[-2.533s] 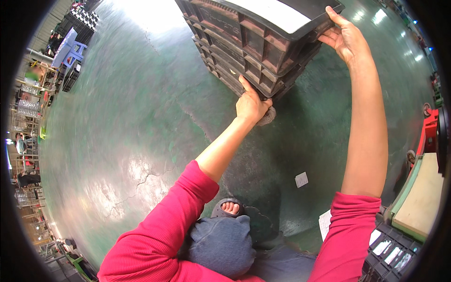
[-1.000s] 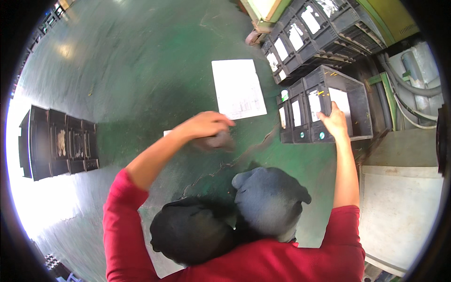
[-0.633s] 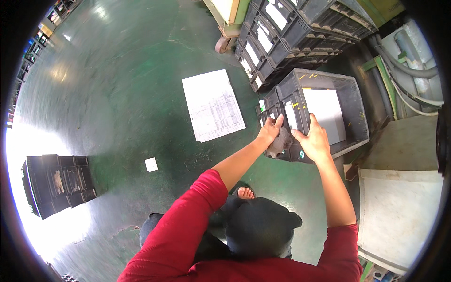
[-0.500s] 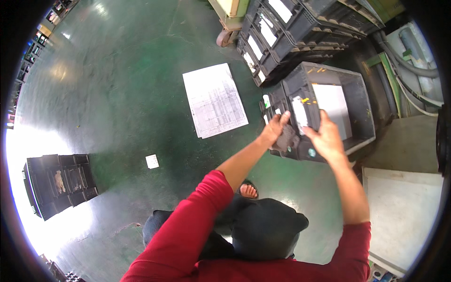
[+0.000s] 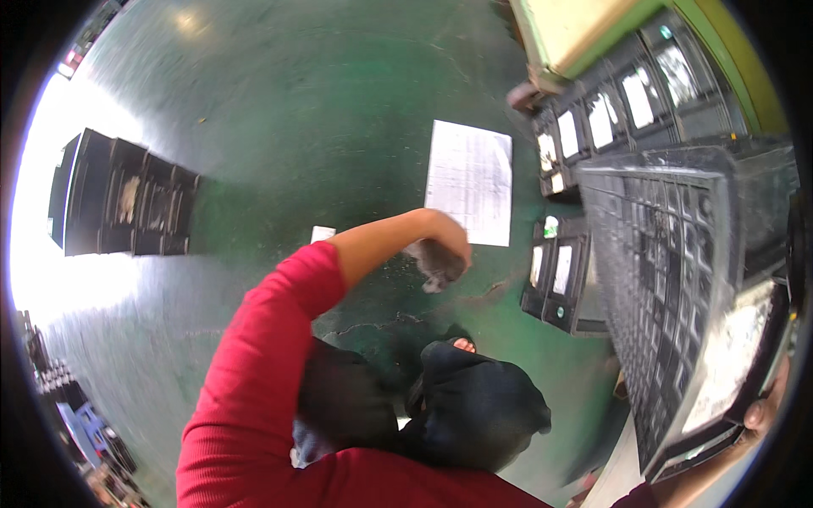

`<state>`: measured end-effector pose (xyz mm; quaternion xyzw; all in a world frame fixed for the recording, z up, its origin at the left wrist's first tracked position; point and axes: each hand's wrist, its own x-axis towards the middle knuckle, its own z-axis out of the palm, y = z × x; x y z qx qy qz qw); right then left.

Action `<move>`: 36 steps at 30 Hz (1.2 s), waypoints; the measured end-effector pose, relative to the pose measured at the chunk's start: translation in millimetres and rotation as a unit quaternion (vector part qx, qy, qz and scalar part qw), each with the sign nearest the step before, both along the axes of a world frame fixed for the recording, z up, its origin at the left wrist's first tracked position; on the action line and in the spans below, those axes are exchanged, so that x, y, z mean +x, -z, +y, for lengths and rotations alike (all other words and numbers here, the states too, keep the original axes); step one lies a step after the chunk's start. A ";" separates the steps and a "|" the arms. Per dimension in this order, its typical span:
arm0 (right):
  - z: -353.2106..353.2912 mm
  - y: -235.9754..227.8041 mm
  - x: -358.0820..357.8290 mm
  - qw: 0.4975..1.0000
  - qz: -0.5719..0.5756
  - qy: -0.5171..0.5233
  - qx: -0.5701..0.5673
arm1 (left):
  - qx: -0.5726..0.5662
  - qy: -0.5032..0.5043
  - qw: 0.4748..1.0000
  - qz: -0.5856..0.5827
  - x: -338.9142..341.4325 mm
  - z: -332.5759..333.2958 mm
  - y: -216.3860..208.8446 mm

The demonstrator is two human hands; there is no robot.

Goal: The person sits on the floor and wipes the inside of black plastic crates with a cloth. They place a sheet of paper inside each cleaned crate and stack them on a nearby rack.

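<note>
My left hand [image 5: 450, 234] is closed around a crumpled grey rag [image 5: 439, 266]. It hovers above the green floor, beside the near edge of a printed paper sheet [image 5: 471, 182]. At the far right, my right hand [image 5: 769, 405] grips the rim end of a black plastic crate [image 5: 652, 279]. That crate is tipped up on its side, its ribbed grid base facing me. A white label [image 5: 732, 356] shows on its end near my right hand. The crate hides whatever lies behind it.
Black crates with white labels [image 5: 600, 118] stand in a stack at the upper right, beside a yellow-green cart [image 5: 584, 30]. Smaller dark crates [image 5: 552, 275] sit below it. Another black crate stack [image 5: 127, 199] stands at left. A small white slip [image 5: 323, 233] lies on the floor.
My right hand has lifted the crate and tipped it up at the right. My left hand has left the crates with the rag. The whole view has turned.
</note>
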<state>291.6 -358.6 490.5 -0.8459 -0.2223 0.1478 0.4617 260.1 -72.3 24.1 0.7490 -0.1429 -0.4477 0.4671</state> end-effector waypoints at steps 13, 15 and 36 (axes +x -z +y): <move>324.9 296.3 -203.9 0.826 -0.094 -0.508 -0.226 | -0.082 -0.639 0.764 -0.018 -396.0 57.3 -91.6; 331.8 339.8 -239.4 0.827 -0.113 -0.505 -0.218 | -0.075 -0.690 0.720 0.022 -428.3 51.2 -93.1; 457.4 503.4 -134.5 0.709 -0.320 -0.569 -0.267 | 0.122 -0.816 0.565 0.024 -427.9 49.8 -55.6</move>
